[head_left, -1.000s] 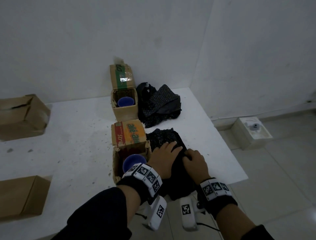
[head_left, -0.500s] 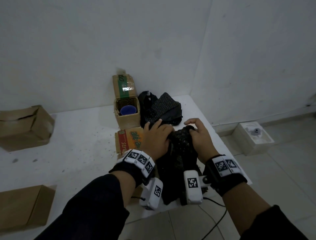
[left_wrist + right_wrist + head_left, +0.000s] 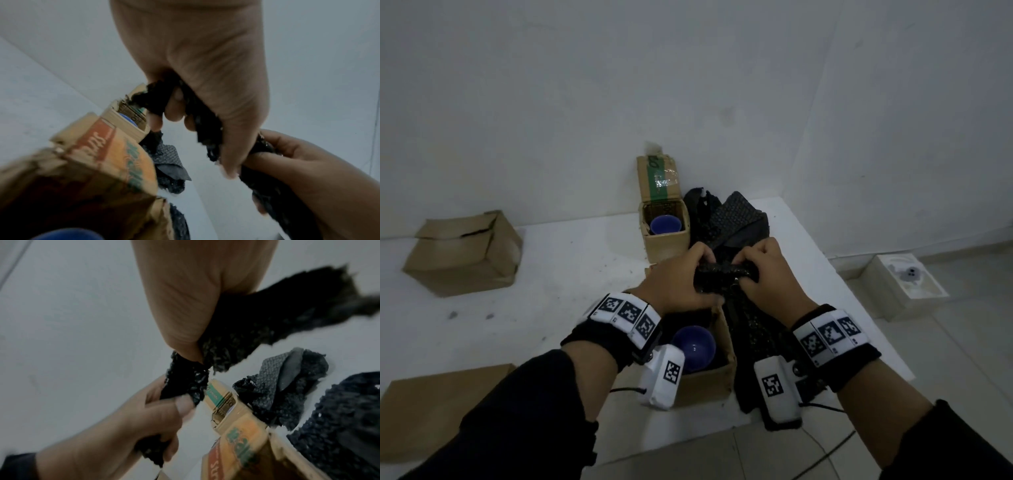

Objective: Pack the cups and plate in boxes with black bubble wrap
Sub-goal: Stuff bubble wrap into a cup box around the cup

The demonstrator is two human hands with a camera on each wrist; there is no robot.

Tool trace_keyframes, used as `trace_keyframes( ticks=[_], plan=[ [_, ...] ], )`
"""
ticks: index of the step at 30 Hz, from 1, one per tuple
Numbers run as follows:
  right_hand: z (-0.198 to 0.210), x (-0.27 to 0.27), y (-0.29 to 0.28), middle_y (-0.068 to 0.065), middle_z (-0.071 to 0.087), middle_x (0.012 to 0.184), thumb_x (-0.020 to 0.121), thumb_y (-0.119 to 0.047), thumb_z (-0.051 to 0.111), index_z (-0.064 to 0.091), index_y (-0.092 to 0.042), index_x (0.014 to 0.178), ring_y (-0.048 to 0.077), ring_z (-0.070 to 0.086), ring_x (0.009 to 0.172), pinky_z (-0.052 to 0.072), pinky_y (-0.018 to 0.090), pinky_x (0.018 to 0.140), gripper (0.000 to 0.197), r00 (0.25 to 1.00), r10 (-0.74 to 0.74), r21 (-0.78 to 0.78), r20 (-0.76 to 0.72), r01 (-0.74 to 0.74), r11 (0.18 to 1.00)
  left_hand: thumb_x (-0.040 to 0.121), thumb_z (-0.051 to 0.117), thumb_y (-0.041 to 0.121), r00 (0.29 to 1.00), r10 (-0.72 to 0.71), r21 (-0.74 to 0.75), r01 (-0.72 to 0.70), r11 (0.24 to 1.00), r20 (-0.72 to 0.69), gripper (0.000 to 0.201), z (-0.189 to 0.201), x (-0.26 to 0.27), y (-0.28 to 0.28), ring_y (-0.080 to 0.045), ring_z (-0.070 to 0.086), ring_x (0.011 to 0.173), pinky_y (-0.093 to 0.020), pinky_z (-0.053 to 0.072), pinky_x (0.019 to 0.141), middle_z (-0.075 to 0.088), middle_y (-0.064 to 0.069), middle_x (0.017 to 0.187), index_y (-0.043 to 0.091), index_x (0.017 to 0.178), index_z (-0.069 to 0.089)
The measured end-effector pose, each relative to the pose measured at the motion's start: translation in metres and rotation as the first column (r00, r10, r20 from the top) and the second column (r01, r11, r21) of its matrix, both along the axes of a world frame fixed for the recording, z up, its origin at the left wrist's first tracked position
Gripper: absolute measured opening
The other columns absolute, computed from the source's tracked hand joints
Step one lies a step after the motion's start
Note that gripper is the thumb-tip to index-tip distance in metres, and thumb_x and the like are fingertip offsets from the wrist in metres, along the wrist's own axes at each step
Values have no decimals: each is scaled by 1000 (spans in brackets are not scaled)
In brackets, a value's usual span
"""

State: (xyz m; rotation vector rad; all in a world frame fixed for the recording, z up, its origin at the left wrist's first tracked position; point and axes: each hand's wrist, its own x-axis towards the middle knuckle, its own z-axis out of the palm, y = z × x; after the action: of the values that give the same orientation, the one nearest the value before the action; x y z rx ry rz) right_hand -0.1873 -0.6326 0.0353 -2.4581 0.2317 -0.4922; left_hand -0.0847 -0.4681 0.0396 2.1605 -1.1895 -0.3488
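I have both hands up over the near box [image 3: 705, 383], gripping one bunched piece of black wrap [image 3: 722, 275] between them: my left hand [image 3: 678, 284] has its fingers curled round one end and my right hand [image 3: 767, 274] is closed on the other, so the piece is stretched across the gap while the rest of the sheet hangs down beside the box to the tabletop [image 3: 571, 291]. I judge I hold it this way to gather the wrap into a wad I can push in around the cup [image 3: 693, 346], which sits bare and blue in the near box right under my left wrist. The wrist views show the same grip, the wrap pinched tight in each fist with frayed ends sticking out. A far box [image 3: 666, 236] stands further back near the wall with its flap up and a second cup [image 3: 665, 225] inside; just to its right lies a spare heap of wrap [image 3: 732, 219]. Two more boxes, a closed one [image 3: 465, 253] at the far left and a flat one [image 3: 438, 407] at the near left edge, are well apart from my work. I see no plate anywhere. The near box's printed flap [image 3: 115, 154] stands up just beside my left hand and could catch the wad going in; the hanging wrap also crowds the box's right wall
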Motion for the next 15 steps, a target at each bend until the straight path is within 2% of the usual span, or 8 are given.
trace_keyframes(
  ticks=[1,3,5,7,9,11,13,15],
  plan=[
    [-1,4,5,5,37,96,73,3,65,67,-7,95,16,45,85,35,15,74,24,1000,-18,10,10,18,1000,72,74,35,1000,-3,21,2,1000,22,50,-3,1,8,-13,61,76,-27,46,62,64,4,88,26,107,39],
    [-5,11,16,4,39,93,73,-1,67,72,-12,94,15,45,84,39,22,72,24,998,-54,-20,-14,54,998,77,71,23,999,31,28,-31,999,10,49,-13,3,23,-18,58,72,-27,40,56,60,0,84,28,106,32],
    [-11,16,28,5,48,87,71,-4,67,72,-17,94,21,47,84,41,29,67,27,997,-80,-90,-24,77,993,80,63,10,995,71,-27,-73,997,-70,46,-24,5,35,-24,56,68,-34,40,56,55,-2,82,32,100,28],
    [-17,16,38,1,54,78,68,-3,65,68,-18,90,28,51,80,38,32,63,27,994,-114,-142,7,113,983,79,59,3,989,106,-86,-115,990,-107,43,-35,3,48,-26,55,71,-40,44,60,54,-4,87,32,93,31],
    [-23,16,49,1,55,74,66,-1,61,59,-15,84,30,50,77,31,31,58,23,988,-156,-189,-16,150,970,76,65,11,986,164,-67,-166,984,-33,35,-45,-4,59,-21,54,76,-39,47,62,51,1,94,30,88,39],
    [-32,16,59,9,52,80,64,3,59,56,-11,78,29,48,71,30,30,52,19,988,-147,-207,-38,136,969,73,73,27,966,244,-26,-243,970,85,26,-56,-13,68,-14,52,84,-35,50,64,47,6,100,26,83,50],
    [-40,17,65,12,47,79,61,7,61,57,-8,73,25,43,61,30,27,44,20,993,-113,-210,-41,102,972,69,76,39,948,305,-16,-305,952,96,25,-66,-20,74,-12,49,93,-32,49,67,46,8,104,27,78,57],
    [-47,20,69,12,47,73,59,8,66,60,-8,70,26,46,59,30,25,40,21,995,-72,-273,-68,51,961,68,76,45,928,363,2,-364,931,88,25,-73,-27,76,-12,47,98,-30,48,69,46,10,109,27,76,62]
  ],
)
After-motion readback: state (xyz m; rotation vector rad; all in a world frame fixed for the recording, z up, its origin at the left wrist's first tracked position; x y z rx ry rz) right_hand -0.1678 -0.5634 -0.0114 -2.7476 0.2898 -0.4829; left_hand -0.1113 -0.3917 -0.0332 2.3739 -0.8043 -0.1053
